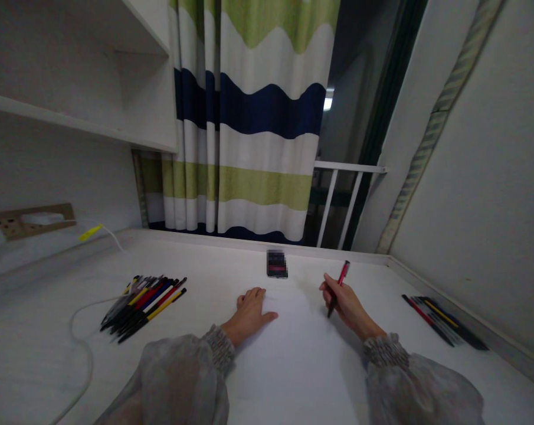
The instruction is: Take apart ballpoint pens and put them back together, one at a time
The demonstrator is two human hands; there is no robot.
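Observation:
My right hand grips a red pen in a writing hold, its dark tip touching a white sheet of paper on the white desk. My left hand lies flat on the sheet's upper left part, fingers slightly apart, holding nothing. Both wrists wear grey gathered sleeves.
A bundle of several pens lies left of the sheet. A second row of pens lies at the right near the wall. A small dark object sits beyond the sheet. A white cable curls at the left, under a shelf. A striped curtain hangs behind.

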